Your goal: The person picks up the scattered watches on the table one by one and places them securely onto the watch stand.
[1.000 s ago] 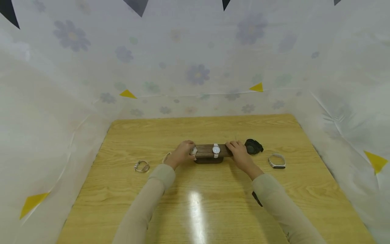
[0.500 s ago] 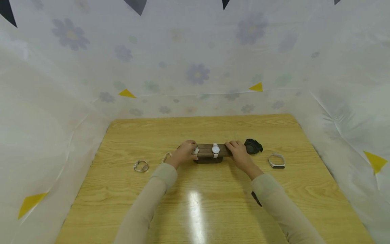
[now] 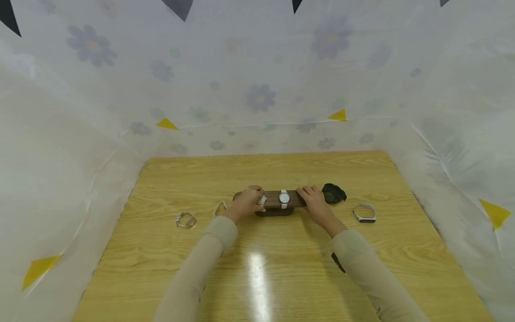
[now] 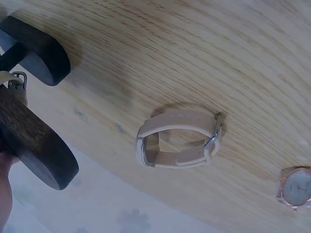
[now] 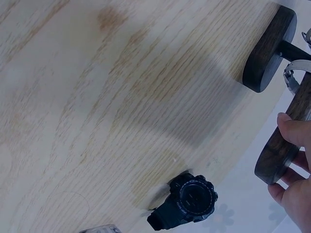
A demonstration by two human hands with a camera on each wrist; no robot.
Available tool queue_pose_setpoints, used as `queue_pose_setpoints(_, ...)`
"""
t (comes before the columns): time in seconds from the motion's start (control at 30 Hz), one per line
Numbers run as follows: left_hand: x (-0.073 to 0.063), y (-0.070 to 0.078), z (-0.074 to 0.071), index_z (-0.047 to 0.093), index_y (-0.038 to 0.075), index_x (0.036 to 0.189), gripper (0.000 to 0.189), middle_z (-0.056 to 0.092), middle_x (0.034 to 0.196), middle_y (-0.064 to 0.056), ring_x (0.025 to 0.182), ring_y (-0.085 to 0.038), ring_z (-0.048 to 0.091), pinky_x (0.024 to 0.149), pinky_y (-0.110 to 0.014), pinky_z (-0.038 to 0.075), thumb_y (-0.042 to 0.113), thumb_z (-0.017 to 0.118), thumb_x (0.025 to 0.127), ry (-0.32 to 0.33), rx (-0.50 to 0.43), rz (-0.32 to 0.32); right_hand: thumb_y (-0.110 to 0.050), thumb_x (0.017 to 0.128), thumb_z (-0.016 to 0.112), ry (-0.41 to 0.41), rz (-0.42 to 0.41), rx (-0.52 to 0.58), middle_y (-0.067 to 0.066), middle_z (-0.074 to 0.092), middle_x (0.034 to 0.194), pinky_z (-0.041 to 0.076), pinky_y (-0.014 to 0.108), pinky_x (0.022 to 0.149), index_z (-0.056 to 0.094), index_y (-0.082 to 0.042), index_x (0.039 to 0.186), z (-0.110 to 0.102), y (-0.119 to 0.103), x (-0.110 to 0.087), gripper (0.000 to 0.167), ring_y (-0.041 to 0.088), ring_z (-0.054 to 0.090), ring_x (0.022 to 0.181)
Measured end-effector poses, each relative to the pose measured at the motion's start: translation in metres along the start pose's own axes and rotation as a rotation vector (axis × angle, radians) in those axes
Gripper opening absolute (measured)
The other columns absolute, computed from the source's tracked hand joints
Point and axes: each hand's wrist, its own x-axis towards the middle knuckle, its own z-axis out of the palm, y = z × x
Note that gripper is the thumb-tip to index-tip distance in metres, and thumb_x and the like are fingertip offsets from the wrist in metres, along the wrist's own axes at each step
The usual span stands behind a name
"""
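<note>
A dark wooden watch stand (image 3: 273, 197) stands near the table's middle, its bar raised above a base (image 3: 275, 213). My left hand (image 3: 246, 202) pinches a white-strapped watch (image 3: 262, 200) round the bar, left of centre; the fingers partly hide it. The left wrist view shows the bar's rounded left end (image 4: 43, 150) and a strap buckle (image 4: 17, 80). My right hand (image 3: 315, 205) grips the bar's right end, thumb and fingers round it in the right wrist view. Between the hands, another white-strapped watch (image 3: 284, 198) sits on the bar, dial up.
Left of the stand lie a pale-strapped smartwatch (image 4: 180, 164) and a rose-gold watch (image 4: 297, 187). A bulky black watch (image 5: 194, 198) lies close to my right hand. Farther right is a pale fitness band (image 3: 365, 213). Patterned sheeting (image 3: 261, 134) walls the table's back and sides.
My left hand has slid a little to the right along the bar with the watch, baring the bar's left end. My right hand has kept its grip in place.
</note>
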Motion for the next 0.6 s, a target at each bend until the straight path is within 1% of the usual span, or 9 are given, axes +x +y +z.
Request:
queue_pose_setpoints(0.17, 0.003, 0.002, 0.002, 0.06, -0.003, 0.111, 0.04, 0.054, 0.122, -0.022, 0.113, -0.032, 0.053, 0.086, -0.035, 0.052, 0.017, 0.073, 0.079, -0.008, -0.004, 0.008, 0.001, 0.075, 0.074, -0.01, 0.013, 0.014, 0.016, 0.057, 0.112, 0.046, 0.058, 0.084, 0.056, -0.003, 0.121, 0.0, -0.001, 0.0, 0.049, 0.037, 0.052, 0.106)
queue_pose_setpoints(0.37, 0.007, 0.003, 0.002, 0.058, -0.005, 0.117, 0.046, 0.052, 0.126, -0.022, 0.117, -0.033, 0.051, 0.09, -0.035, 0.051, 0.019, 0.072, 0.08, -0.029, 0.001, 0.007, -0.001, 0.075, 0.074, -0.016, 0.021, 0.011, 0.017, 0.057, 0.114, 0.045, 0.059, 0.085, 0.056, -0.003, 0.122, 0.0, -0.002, 0.001, 0.05, 0.037, 0.051, 0.107)
queue_pose_setpoints(0.5, 0.01, 0.005, 0.003, 0.056, -0.006, 0.121, 0.05, 0.051, 0.128, -0.024, 0.121, -0.035, 0.048, 0.094, -0.037, 0.049, 0.02, 0.072, 0.08, -0.036, 0.016, 0.019, 0.001, 0.074, 0.074, -0.02, 0.024, 0.013, 0.017, 0.057, 0.114, 0.045, 0.059, 0.086, 0.055, -0.002, 0.122, -0.001, -0.002, 0.0, 0.052, 0.037, 0.051, 0.107)
queue_pose_setpoints(0.6, 0.011, 0.005, 0.004, 0.057, -0.005, 0.119, 0.049, 0.052, 0.128, -0.023, 0.121, -0.035, 0.048, 0.094, -0.037, 0.049, 0.021, 0.072, 0.08, -0.033, 0.034, 0.028, 0.001, 0.075, 0.074, -0.021, 0.022, 0.02, 0.017, 0.056, 0.114, 0.045, 0.059, 0.086, 0.055, -0.001, 0.123, -0.001, -0.002, -0.001, 0.052, 0.037, 0.051, 0.107)
